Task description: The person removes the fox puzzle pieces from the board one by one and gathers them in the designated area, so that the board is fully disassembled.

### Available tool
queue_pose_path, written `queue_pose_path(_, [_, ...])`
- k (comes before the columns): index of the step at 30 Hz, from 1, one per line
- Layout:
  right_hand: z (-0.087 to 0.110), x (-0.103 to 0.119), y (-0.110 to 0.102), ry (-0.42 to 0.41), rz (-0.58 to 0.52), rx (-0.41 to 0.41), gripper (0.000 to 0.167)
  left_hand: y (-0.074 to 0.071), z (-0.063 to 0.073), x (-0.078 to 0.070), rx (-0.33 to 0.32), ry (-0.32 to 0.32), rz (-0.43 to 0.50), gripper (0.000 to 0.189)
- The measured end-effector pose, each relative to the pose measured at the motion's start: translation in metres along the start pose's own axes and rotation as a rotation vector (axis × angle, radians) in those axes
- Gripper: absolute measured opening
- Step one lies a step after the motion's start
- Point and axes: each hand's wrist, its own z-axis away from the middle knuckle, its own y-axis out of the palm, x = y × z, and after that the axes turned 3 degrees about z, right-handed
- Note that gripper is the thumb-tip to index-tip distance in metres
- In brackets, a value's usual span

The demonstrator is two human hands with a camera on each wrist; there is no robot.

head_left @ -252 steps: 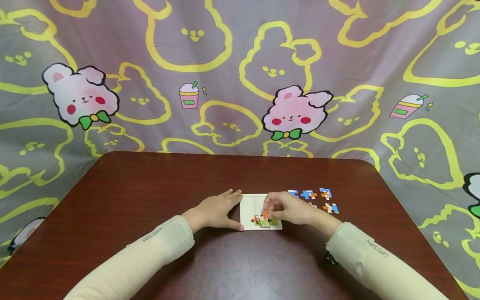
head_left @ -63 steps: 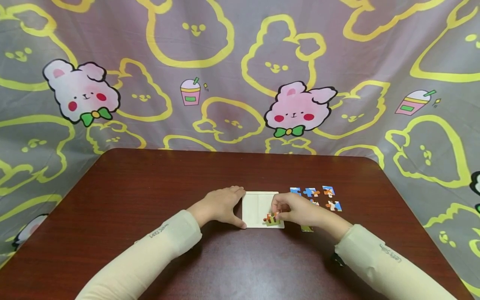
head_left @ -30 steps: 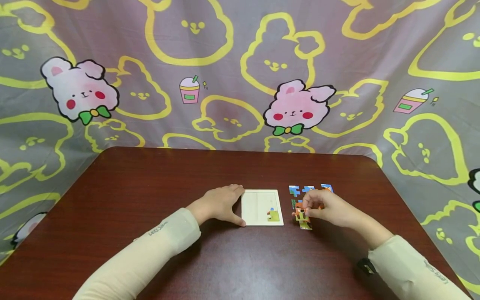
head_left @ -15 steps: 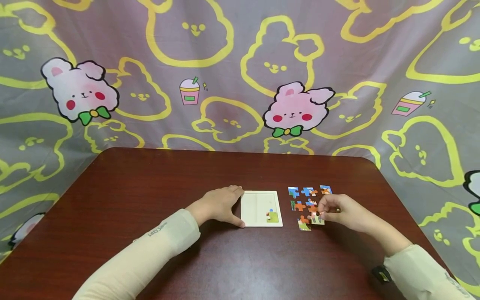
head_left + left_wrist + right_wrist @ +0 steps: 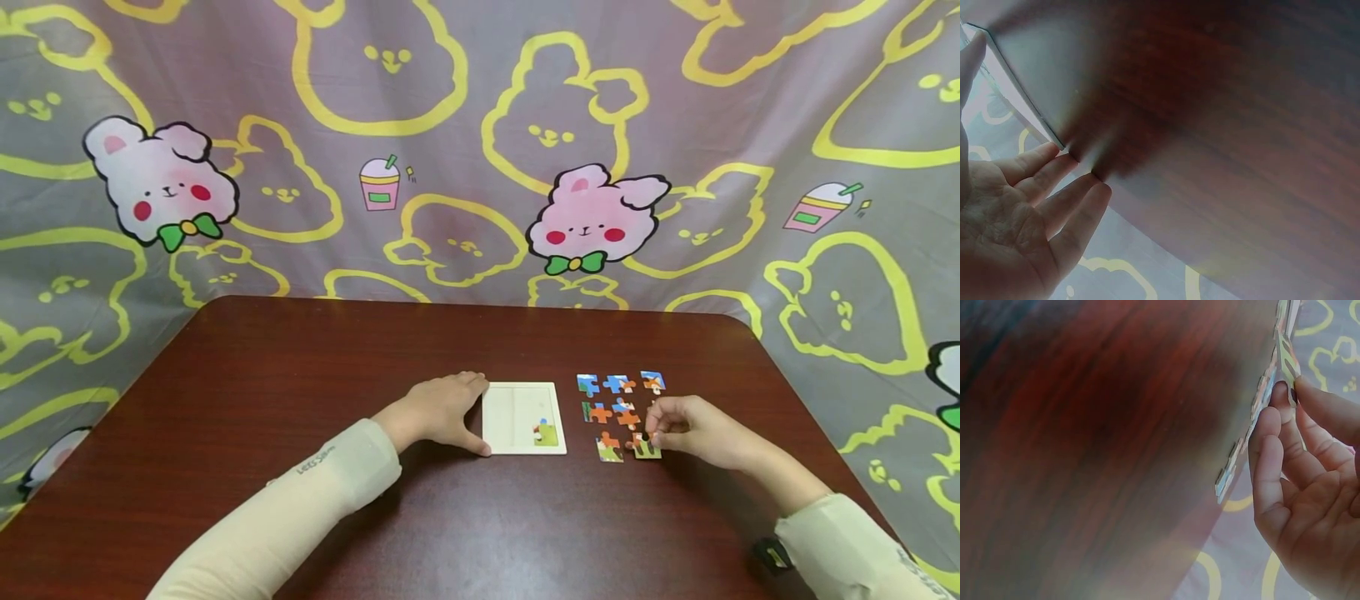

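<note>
A cream puzzle board (image 5: 517, 417) lies on the table with one green puzzle piece (image 5: 547, 434) in its lower right corner. My left hand (image 5: 437, 412) rests at the board's left edge, fingers extended, thumb at the near corner. In the left wrist view those fingers (image 5: 1079, 215) meet the board's edge. To the right of the board, my right hand (image 5: 693, 429) pinches a green-and-orange puzzle piece (image 5: 647, 448) by its right side, between thumb and fingertips. The right wrist view shows this puzzle piece (image 5: 1286, 356) tilted, near the tabletop; whether it touches is unclear.
Loose puzzle pieces lie in rough rows right of the board, among them a blue one (image 5: 587, 383), an orange one (image 5: 597, 412) and a green-orange one (image 5: 610, 449). The brown table (image 5: 337, 350) ends at a patterned curtain (image 5: 450, 167).
Several pieces sat on the board earlier; one is there now. My right hand has carried the pinched piece off the board to the right, beside the loose pieces. The left hand stays put.
</note>
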Motion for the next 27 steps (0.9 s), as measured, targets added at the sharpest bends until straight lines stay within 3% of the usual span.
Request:
queue_pose_path(9, [-0.0007,0.0004,0.0007,-0.01,0.048,0.003,0.008,-0.0009,-0.0002,-0.0001,0.0,0.005,-0.001,0.102])
queue_pose_path(27, [0.0011,-0.0011,-0.0037,0.058,0.151,-0.039,0.009,0.0004,-0.0006,0.0008,-0.004,0.006,-0.008,0.102])
